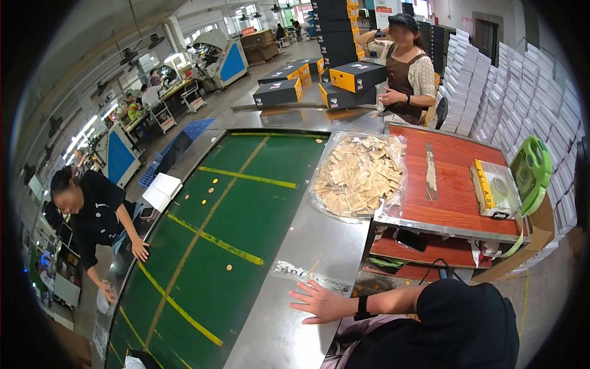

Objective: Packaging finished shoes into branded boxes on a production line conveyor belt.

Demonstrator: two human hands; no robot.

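My right hand (316,302) rests palm down with its fingers spread, over the steel edge (270,335) of a conveyor. A black band circles its wrist, and nothing is in its grip. Just beyond the fingers lies a flat strip of clear plastic (307,274) with dark print. Left of the hand runs the green conveyor belt (233,215), marked with yellow tape lines. Several small round yellow and tan discs lie on it, one of them a tan disc (229,267). My left hand is out of view.
A clear bag of small brown paper packets (359,175) sits beside a red-brown table (455,160) bearing a yellow-and-white box (495,187) and green fan (531,172). Co-workers stand across the belt (95,209) and by black-and-orange boxes (356,75). White boxes (467,80) stack behind.
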